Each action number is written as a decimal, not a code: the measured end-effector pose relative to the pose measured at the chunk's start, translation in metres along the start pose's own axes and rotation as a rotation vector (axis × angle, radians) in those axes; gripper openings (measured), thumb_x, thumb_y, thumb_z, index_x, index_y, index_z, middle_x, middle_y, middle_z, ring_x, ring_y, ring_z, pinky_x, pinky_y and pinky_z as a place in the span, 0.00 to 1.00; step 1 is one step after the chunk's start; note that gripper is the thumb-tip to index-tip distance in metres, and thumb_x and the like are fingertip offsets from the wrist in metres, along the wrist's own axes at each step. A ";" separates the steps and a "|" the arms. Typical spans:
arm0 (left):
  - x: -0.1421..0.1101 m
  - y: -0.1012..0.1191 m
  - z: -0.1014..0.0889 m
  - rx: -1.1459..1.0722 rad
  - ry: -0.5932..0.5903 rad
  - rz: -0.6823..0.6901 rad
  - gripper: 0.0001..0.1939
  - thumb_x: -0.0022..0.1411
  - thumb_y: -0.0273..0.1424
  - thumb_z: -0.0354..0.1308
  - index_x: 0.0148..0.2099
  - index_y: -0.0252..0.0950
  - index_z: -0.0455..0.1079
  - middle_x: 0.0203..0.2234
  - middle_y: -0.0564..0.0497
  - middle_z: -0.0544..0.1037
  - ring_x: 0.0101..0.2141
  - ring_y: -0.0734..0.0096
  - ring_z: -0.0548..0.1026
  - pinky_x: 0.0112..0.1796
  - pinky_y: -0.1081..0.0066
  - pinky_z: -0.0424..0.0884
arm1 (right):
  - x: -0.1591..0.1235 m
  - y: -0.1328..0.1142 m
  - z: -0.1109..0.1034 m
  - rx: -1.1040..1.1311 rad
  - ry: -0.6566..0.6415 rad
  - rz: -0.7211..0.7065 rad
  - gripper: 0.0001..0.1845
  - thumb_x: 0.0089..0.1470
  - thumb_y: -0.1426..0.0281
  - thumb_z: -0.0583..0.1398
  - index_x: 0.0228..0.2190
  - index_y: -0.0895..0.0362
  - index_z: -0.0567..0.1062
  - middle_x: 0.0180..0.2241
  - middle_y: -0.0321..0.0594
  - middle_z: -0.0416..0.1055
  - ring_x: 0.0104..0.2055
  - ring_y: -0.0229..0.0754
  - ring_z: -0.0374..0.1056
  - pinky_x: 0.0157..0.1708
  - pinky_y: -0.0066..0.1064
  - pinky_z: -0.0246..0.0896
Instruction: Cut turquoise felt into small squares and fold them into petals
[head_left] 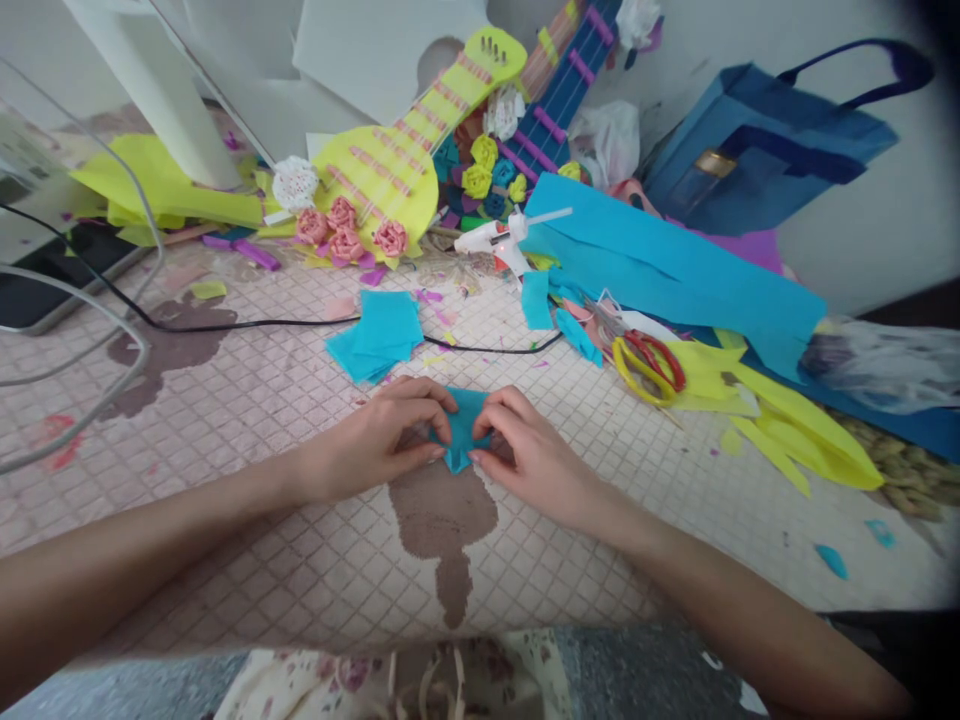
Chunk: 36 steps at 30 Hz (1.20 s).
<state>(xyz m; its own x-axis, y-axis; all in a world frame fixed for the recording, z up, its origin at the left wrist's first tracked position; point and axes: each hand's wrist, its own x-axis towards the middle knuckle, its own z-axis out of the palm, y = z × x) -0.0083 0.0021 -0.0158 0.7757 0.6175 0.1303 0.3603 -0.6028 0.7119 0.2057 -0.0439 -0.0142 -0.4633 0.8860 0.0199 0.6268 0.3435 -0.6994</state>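
Note:
Between my two hands is a small blue paper piece (466, 412), partly folded, with its lower end narrowed to a point. My left hand (401, 425) pinches its left edge with thumb and fingers. On the opposite edge, my right hand (521, 440) grips it the same way. The fingertips hide parts of both sides. Just beyond my left hand lies a loose stack of blue paper squares (386, 330), fanned out on the patterned table cover (300, 560).
A black cable (277, 323) crosses behind the stack. Farther back are a white glue gun (499, 243), a yellow paper guitar (382, 180) and a long blue sheet (675, 260). Scissors (649, 365) with red and yellow handles lie right, beside yellow paper (810, 420). A blue bag (757, 150) stands behind.

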 end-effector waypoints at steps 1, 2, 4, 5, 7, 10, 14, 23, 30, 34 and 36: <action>0.000 -0.001 -0.001 -0.003 -0.016 0.013 0.04 0.59 0.26 0.55 0.37 0.37 0.71 0.44 0.48 0.70 0.47 0.63 0.67 0.47 0.63 0.63 | 0.000 0.000 -0.001 0.006 -0.013 0.004 0.07 0.52 0.77 0.57 0.33 0.56 0.65 0.39 0.40 0.58 0.36 0.37 0.61 0.36 0.31 0.61; 0.000 -0.001 -0.003 -0.004 -0.030 0.025 0.05 0.59 0.26 0.55 0.36 0.37 0.71 0.45 0.48 0.70 0.47 0.63 0.67 0.48 0.62 0.63 | 0.000 0.000 -0.002 0.011 -0.023 0.002 0.06 0.52 0.77 0.57 0.33 0.56 0.65 0.39 0.39 0.58 0.37 0.37 0.61 0.36 0.31 0.61; 0.000 -0.002 -0.004 0.002 -0.049 0.038 0.06 0.60 0.26 0.53 0.35 0.37 0.71 0.45 0.48 0.70 0.48 0.64 0.67 0.49 0.62 0.62 | 0.000 0.001 -0.004 0.025 -0.042 -0.018 0.06 0.51 0.78 0.57 0.31 0.56 0.66 0.38 0.39 0.59 0.38 0.38 0.61 0.37 0.31 0.60; 0.001 -0.003 -0.005 0.006 -0.055 0.039 0.07 0.60 0.25 0.53 0.34 0.37 0.72 0.46 0.48 0.70 0.48 0.64 0.67 0.49 0.62 0.61 | 0.000 0.001 -0.005 0.035 -0.056 -0.031 0.06 0.51 0.78 0.57 0.30 0.56 0.66 0.38 0.38 0.59 0.38 0.38 0.61 0.37 0.30 0.60; 0.001 -0.003 -0.005 0.013 -0.065 0.040 0.07 0.60 0.24 0.53 0.33 0.37 0.72 0.46 0.48 0.70 0.48 0.64 0.67 0.49 0.62 0.61 | 0.000 0.003 -0.009 0.058 -0.089 -0.048 0.06 0.51 0.78 0.58 0.29 0.56 0.66 0.37 0.38 0.59 0.38 0.37 0.61 0.36 0.30 0.59; 0.001 -0.004 -0.006 0.009 -0.077 0.053 0.07 0.61 0.25 0.53 0.34 0.38 0.73 0.47 0.47 0.70 0.48 0.63 0.66 0.49 0.62 0.61 | 0.001 0.004 -0.013 0.083 -0.131 -0.056 0.06 0.51 0.78 0.57 0.29 0.56 0.67 0.37 0.38 0.60 0.37 0.37 0.61 0.34 0.29 0.58; 0.001 -0.006 -0.005 -0.008 -0.066 0.050 0.07 0.60 0.25 0.53 0.34 0.38 0.73 0.47 0.48 0.70 0.48 0.64 0.67 0.49 0.63 0.62 | 0.003 0.005 -0.010 0.066 -0.106 -0.066 0.05 0.52 0.78 0.57 0.28 0.56 0.68 0.36 0.37 0.60 0.36 0.36 0.60 0.33 0.29 0.57; 0.002 -0.006 -0.003 -0.013 -0.025 0.020 0.04 0.57 0.24 0.56 0.32 0.36 0.71 0.45 0.48 0.71 0.46 0.64 0.68 0.46 0.63 0.64 | 0.004 0.006 -0.009 0.107 -0.091 -0.032 0.04 0.51 0.76 0.59 0.27 0.56 0.68 0.37 0.38 0.61 0.35 0.37 0.62 0.32 0.29 0.59; 0.002 0.003 0.004 0.048 0.049 -0.037 0.06 0.59 0.25 0.53 0.31 0.36 0.71 0.42 0.48 0.71 0.44 0.64 0.68 0.45 0.61 0.64 | 0.004 0.006 -0.004 0.080 -0.039 -0.036 0.05 0.52 0.77 0.58 0.28 0.56 0.68 0.35 0.37 0.61 0.34 0.36 0.61 0.34 0.30 0.59; 0.001 0.004 0.011 0.067 0.112 -0.039 0.05 0.59 0.25 0.53 0.32 0.36 0.70 0.42 0.48 0.71 0.44 0.64 0.68 0.46 0.61 0.64 | 0.004 0.007 0.000 0.094 -0.003 -0.011 0.05 0.50 0.76 0.60 0.27 0.56 0.67 0.35 0.37 0.61 0.34 0.36 0.61 0.32 0.29 0.59; 0.001 0.003 0.013 0.067 0.118 -0.040 0.04 0.58 0.25 0.54 0.32 0.36 0.70 0.42 0.48 0.71 0.44 0.64 0.69 0.46 0.62 0.64 | 0.004 0.008 -0.001 0.105 -0.004 -0.013 0.06 0.50 0.76 0.61 0.26 0.56 0.67 0.35 0.37 0.61 0.34 0.36 0.61 0.32 0.29 0.59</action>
<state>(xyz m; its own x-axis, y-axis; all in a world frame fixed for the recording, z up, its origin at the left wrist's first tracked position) 0.0003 -0.0056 -0.0220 0.6955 0.6941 0.1856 0.4261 -0.6065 0.6713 0.2090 -0.0374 -0.0187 -0.4737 0.8803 0.0270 0.5513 0.3204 -0.7703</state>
